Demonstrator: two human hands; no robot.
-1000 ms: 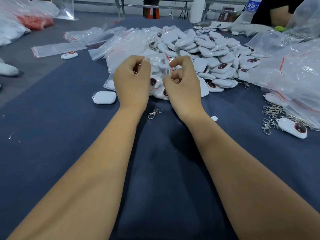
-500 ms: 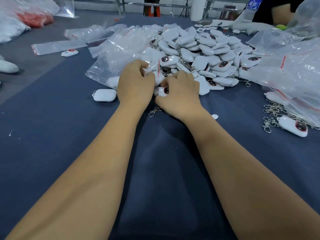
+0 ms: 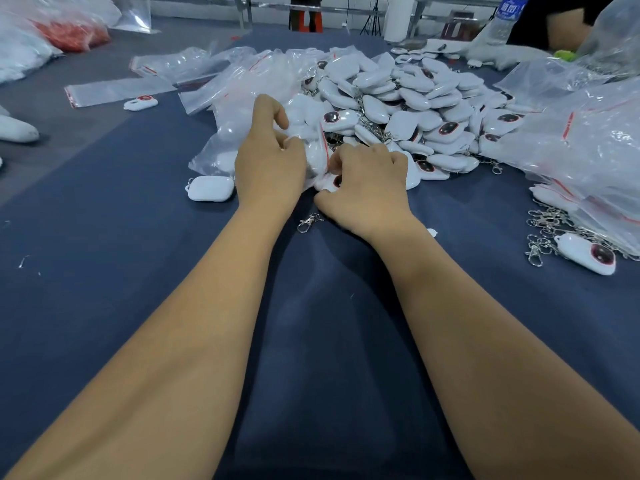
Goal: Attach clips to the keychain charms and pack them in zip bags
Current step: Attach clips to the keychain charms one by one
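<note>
While both forearms stretch across the dark blue tabletop (image 3: 104,271), a loose metal clip (image 3: 309,221) lies on the cloth just in front of the wrists. Just beyond it, the left hand (image 3: 270,161) pinches a clear zip bag (image 3: 313,157) with a red seal strip, thumb and fingers curled onto the plastic. The right hand (image 3: 372,187) curls over a white keychain charm (image 3: 332,182) with a dark red-ringed face, at the bag's near edge; whether the charm is inside the bag cannot be told. A single white charm (image 3: 210,188) lies left of the left hand. To the right, another charm (image 3: 588,253) rests beside a tangle of clips (image 3: 545,225). Beyond the hands rises a heap of charms (image 3: 415,102), flanked by crumpled zip bags (image 3: 588,140) and flat ones (image 3: 117,90). At the far edge stands a water bottle (image 3: 504,19).
</note>
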